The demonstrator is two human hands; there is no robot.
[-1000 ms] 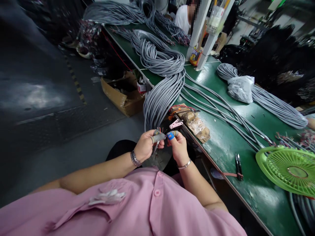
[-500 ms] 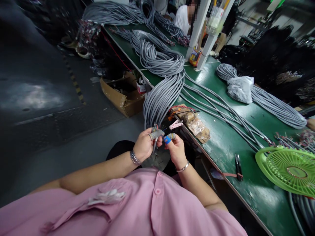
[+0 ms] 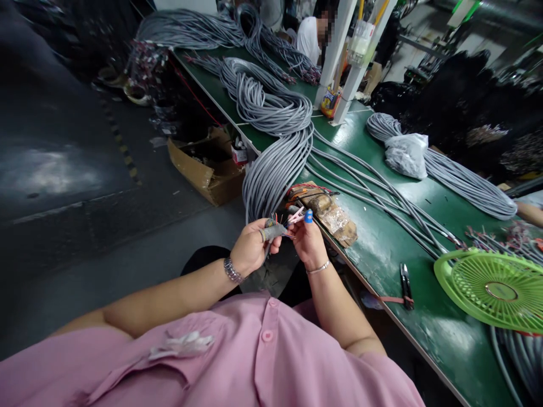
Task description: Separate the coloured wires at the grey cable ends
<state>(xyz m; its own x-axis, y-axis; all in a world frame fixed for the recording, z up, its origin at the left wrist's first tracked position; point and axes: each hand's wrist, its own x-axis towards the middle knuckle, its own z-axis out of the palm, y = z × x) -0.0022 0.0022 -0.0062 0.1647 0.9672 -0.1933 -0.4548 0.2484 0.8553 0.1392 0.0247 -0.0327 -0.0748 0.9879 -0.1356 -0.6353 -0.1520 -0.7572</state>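
Note:
My left hand (image 3: 251, 249) is closed round the end of a grey cable (image 3: 271, 232) whose thin coloured wires fan out at the tip. My right hand (image 3: 307, 240), with a blue cap on one fingertip, pinches those coloured wires just right of the cable end. Both hands hover off the near-left edge of the green workbench (image 3: 394, 249), in front of my pink shirt. A thick bundle of grey cables (image 3: 275, 164) hangs over the bench edge just behind my hands.
On the bench lie a pink clip (image 3: 296, 215), a brown taped block (image 3: 335, 217), small cutters (image 3: 406, 281), a green fan grille (image 3: 492, 289) and a plastic bag (image 3: 406, 154). A cardboard box (image 3: 207, 169) sits on the floor at left. Another person sits at the far end.
My right hand has shifted up and slightly right, its blue-capped finger now raised by the pink clip. The left hand keeps its hold on the cable end.

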